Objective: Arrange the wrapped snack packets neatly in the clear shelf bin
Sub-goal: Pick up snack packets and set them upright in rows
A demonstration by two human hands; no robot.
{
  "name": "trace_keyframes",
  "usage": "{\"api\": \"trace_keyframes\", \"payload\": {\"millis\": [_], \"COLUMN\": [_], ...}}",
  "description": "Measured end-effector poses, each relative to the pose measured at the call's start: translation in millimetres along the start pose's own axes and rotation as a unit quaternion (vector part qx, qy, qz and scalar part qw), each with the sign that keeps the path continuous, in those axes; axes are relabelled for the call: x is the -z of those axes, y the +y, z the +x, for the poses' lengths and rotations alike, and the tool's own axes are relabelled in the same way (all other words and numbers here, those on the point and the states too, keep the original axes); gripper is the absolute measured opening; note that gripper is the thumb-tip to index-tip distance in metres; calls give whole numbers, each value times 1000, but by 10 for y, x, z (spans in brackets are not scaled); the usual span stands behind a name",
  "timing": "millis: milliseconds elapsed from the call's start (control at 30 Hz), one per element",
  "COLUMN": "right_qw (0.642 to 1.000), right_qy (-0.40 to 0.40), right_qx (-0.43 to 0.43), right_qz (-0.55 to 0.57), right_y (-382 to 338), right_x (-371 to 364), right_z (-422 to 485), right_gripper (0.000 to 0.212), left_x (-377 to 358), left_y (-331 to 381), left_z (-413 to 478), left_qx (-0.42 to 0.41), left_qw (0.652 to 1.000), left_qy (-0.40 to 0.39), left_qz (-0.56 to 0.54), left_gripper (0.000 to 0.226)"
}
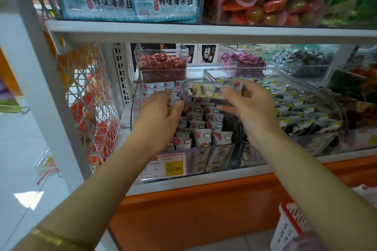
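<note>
Left of the clear shelf bin (136, 96): wire mesh rack (89, 108) with orange items behind it.

Left hand (161, 110): inside the bin at its left side, fingers nearly straight and resting on the snack packets (201, 126). Nothing gripped.

Packets: white wrappers with red and cloud print, standing in rows along the bin, front to back.

Bin front wall: price tag (167, 166), yellow patch reads 15.80.

Right hand (246, 106): above the bin's right side, thumb and fingers pinching one held packet (210, 90), lying sideways, clear of the rows.

Right of the bin: neighbouring bin (302, 112) of dark-and-white packets.

Below and right of the bin: white basket (289, 226), red rim.
</note>
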State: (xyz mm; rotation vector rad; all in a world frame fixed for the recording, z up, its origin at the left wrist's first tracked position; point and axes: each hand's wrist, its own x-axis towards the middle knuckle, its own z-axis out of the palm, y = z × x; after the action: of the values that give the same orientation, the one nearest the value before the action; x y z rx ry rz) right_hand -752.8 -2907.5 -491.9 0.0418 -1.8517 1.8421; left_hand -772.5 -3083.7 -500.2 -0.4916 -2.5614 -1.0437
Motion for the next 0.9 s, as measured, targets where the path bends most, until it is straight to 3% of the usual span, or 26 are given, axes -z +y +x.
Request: {"api": "trace_keyframes", "payload": {"millis": [67, 133, 300, 533, 667, 800, 900], "right_qw": [1000, 999, 998, 990, 983, 980, 953], "right_qy": [2, 2, -23, -69, -75, -100, -140], "right_qx": [-1, 1, 0, 16, 21, 34, 88], "right_qz": [-13, -32, -54, -119, -167, -170, -254], "right_y": [5, 19, 87, 189, 145, 173, 264], "right_x": [-61, -140, -306, -521, -679, -920, -1137], "right_z": [207, 411, 814, 1050, 1118, 1195, 1239], "right_gripper": [2, 15, 22, 35, 18, 17, 16], "left_x": [-116, -215, -341, -414, -347, -298, -258], "left_y": [-51, -136, -437, -513, -417, -283, -226], "left_z": [287, 581, 1065, 1180, 1110, 909, 809], "left_qx": [13, 41, 90, 135, 151, 162, 150], "left_qw": [994, 977, 938, 932, 924, 912, 907], "left_qy": [-49, -91, -148, -195, -192, -205, -211], "left_qz": [99, 189, 299, 273, 293, 316, 331], "left_gripper": [53, 58, 75, 82, 86, 85, 82]}}
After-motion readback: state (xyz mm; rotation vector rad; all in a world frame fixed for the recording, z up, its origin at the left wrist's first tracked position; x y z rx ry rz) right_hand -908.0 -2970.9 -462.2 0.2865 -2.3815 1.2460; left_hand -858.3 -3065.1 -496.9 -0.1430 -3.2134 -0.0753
